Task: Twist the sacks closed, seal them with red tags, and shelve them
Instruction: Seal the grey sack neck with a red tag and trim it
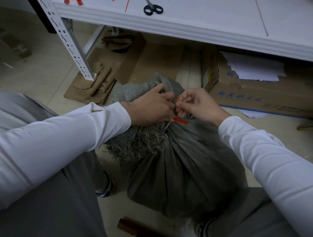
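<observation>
**Tagging the sack neck: strap being threaded**

- Grey woven sack stands on the floor between the person's feet, in front of the white shelf. Its neck is gathered and twisted, and the frayed mouth spills to the left below the twist.
- Left hand: fingers curled tight around the twisted neck, clamping the gather. Its fingertips meet the right hand's at the tag.
- Right hand: thumb and forefinger pinch the thin strap of the red tag, the other fingers loosely curled. The tag's flat label end sticks out just under the hands, against the neck.
- Whether the strap tip is already through the lock I cannot tell; the fingers hide it.
- Judgement: the seal is partway on and not yet cinched.
- To do it well: keep the left grip hard on the twist so it cannot unwind. Run the loop low on the neck, beneath the frayed fabric. Pull the strap straight through until it bites, and leave no loose strands caught in the lock.
- Scissors and spare red tags lie on the shelf above, and a cardboard box sits to the right.
</observation>
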`<state>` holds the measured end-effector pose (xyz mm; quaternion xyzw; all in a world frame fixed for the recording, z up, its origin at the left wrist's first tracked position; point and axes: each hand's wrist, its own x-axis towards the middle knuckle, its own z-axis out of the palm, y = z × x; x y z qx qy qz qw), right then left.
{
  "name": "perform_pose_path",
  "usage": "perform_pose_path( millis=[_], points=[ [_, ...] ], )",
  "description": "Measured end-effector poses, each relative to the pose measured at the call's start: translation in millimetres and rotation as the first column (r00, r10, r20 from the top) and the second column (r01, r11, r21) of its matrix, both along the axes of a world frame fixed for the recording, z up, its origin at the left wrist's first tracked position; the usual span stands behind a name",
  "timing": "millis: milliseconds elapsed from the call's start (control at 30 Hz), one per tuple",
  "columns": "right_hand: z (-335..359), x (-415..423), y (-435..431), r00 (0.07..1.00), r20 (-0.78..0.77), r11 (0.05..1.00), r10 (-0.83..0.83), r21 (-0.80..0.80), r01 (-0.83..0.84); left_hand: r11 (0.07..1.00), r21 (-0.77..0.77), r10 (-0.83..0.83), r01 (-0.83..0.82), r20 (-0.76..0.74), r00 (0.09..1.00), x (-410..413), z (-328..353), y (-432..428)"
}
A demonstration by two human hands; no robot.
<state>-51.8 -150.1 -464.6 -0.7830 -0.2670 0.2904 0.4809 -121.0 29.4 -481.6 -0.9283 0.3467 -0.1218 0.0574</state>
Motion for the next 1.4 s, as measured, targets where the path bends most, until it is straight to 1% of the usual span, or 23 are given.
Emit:
perform_pose_path(
  millis=[300, 467, 667, 833, 933, 1300, 1400],
  points=[
    [-3.4, -3.2, 1.7, 0.999, -0.035, 0.999, -0.031, 0.013, 0.031, 1.000, -0.014, 0.028, -0.027, 0.010, 1.000, -1.6, -2.7, 0.5],
    [-2.5, -1.2, -0.5, 0.997, -0.076, 1.000, -0.016, 0.016, 0.017, 0.999, -0.027, 0.043, -0.043, 0.003, 0.999, -2.0, -4.0, -0.3],
    [-1.0, 3.2, -3.3, 0.996, -0.088, 1.000, -0.006, -0.003, 0.006, 0.998, -0.043, 0.052, -0.052, 0.010, 0.999, -2.5, -5.1, 0.0],
    [-3.5, -2.3, 1.7, 0.987, -0.151, 0.997, -0.062, 0.031, 0.067, 0.996, -0.031, 0.081, -0.080, 0.032, 0.996, -1.4, -6.6, -0.6],
    [-3.5, -3.3, 4.3, 0.987, -0.130, 0.995, -0.091, 0.022, 0.095, 0.995, -0.033, 0.093, -0.092, 0.023, 0.995, -1.3, -5.2, -1.6],
    [-3.1, 0.7, 2.9, 0.995, -0.047, 0.995, -0.088, -0.051, 0.086, 0.995, -0.029, 0.098, -0.097, 0.037, 0.995, -2.5, -3.5, -3.4],
    [-3.1, 1.0, 2.3, 0.994, -0.063, 0.996, -0.086, -0.037, 0.084, 0.994, -0.046, 0.099, -0.097, 0.038, 0.994, -2.5, -4.2, -4.2]
  ],
)
